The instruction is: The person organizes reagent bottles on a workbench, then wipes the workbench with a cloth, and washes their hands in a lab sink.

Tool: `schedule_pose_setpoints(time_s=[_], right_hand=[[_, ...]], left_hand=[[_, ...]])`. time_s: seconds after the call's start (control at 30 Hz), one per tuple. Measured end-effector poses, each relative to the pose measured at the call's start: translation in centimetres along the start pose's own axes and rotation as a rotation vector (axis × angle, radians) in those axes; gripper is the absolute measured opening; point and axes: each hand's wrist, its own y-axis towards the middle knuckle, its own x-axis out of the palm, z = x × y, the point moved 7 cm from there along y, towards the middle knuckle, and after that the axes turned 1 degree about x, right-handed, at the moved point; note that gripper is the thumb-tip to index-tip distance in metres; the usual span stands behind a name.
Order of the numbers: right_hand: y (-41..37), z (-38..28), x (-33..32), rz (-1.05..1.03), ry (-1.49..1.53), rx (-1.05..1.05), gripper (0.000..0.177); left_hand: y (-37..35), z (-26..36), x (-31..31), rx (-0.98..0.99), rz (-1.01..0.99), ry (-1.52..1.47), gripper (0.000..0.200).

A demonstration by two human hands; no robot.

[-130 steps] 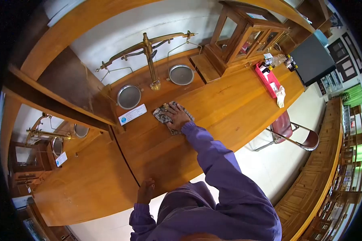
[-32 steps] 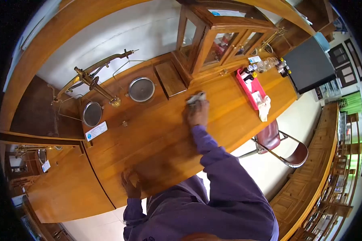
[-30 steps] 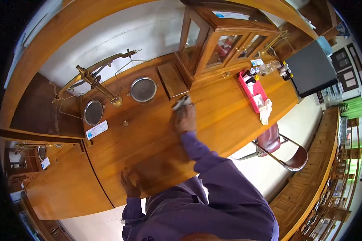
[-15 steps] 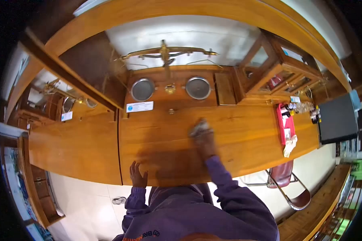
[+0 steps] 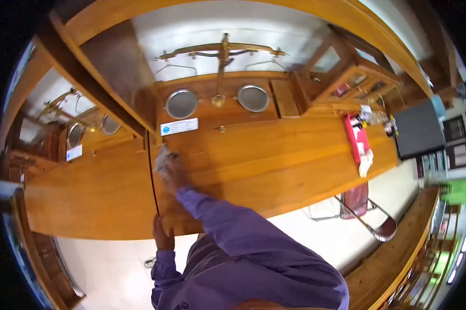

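Note:
On the wooden counter [image 5: 253,155], my right hand [image 5: 175,173] is closed on a crumpled grey cloth [image 5: 164,158], pressed to the surface just right of the dark seam. The arm reaches across to the left. My left hand [image 5: 162,235] rests at the counter's front edge beside the same seam, its fingers partly seen and nothing visible in them. A white label [image 5: 179,126] with a blue mark lies beyond the cloth. Behind it stands a brass balance scale [image 5: 222,57] with two round metal pans [image 5: 181,104].
A pink tray [image 5: 358,139] with small items and a pale cloth [image 5: 366,163] is at the right, near bottles [image 5: 375,118] and a black panel [image 5: 420,127]. A glass-fronted cabinet [image 5: 347,77] stands behind. A folding chair [image 5: 355,200] is below the right edge.
My right hand has swept left across the counter with the cloth, from the middle to the seam. My left hand has shifted slightly left and lower. The view has turned a little.

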Motion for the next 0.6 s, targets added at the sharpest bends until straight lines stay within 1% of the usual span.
schedule_pose_setpoints(time_s=[0.03, 0.1, 0.13, 0.2, 0.23, 0.3, 0.37, 0.4, 0.43, 0.47, 0.5, 0.53, 0.6], right_hand=[[-2.0, -3.2, 0.1, 0.111, -0.082, -0.096, 0.035], [-5.7, -5.2, 2.0, -0.052, -0.226, -0.372, 0.035], [-7.1, -7.0, 0.4, -0.123, -0.255, -0.488, 0.036], [-8.6, -10.3, -6.8, -0.159, -0.216, -0.579, 0.037], [-9.2, -10.6, -10.0, -0.121, -0.145, -0.557, 0.037], [-10.2, -6.7, -12.9, -0.199, -0.353, -0.440, 0.035], [-10.2, -1.0, -15.1, -0.265, -0.554, -0.318, 0.032], [-9.9, 1.6, -16.4, -0.298, -0.651, -0.250, 0.031], [-9.5, 6.3, -19.1, -0.082, -0.503, -0.016, 0.032], [-10.0, 11.1, -22.1, 0.203, -0.239, 0.188, 0.033], [-11.0, 15.7, -24.8, 0.500, 0.023, 0.294, 0.035], [-9.0, 15.8, -27.2, 0.386, -0.635, 0.160, 0.037], [-6.4, 17.0, -28.2, 0.518, -0.667, 0.293, 0.039]], left_hand=[[0.4, 0.1, -1.3, -0.015, 0.004, -0.032, 0.046], [0.8, -0.5, -3.2, -0.047, 0.025, -0.098, 0.043], [1.0, -0.9, -4.0, -0.060, 0.030, -0.136, 0.043], [1.3, -1.7, -4.5, -0.066, 0.040, -0.180, 0.041], [1.5, -2.4, -4.3, -0.060, 0.049, -0.185, 0.041], [2.2, -2.5, -4.2, -0.018, 0.057, -0.166, 0.041], [3.3, -1.4, -4.2, 0.058, 0.061, -0.119, 0.042], [3.6, -0.8, -4.2, 0.059, 0.044, -0.117, 0.042], [3.9, -0.1, -4.0, 0.060, 0.028, -0.116, 0.043], [4.4, 0.3, -3.9, 0.063, 0.017, -0.113, 0.043], [4.7, 0.5, -3.6, 0.091, -0.005, -0.107, 0.043], [4.7, 0.6, -3.0, 0.115, -0.026, -0.100, 0.042], [4.9, 1.3, -1.5, 0.185, -0.034, -0.104, 0.040]])
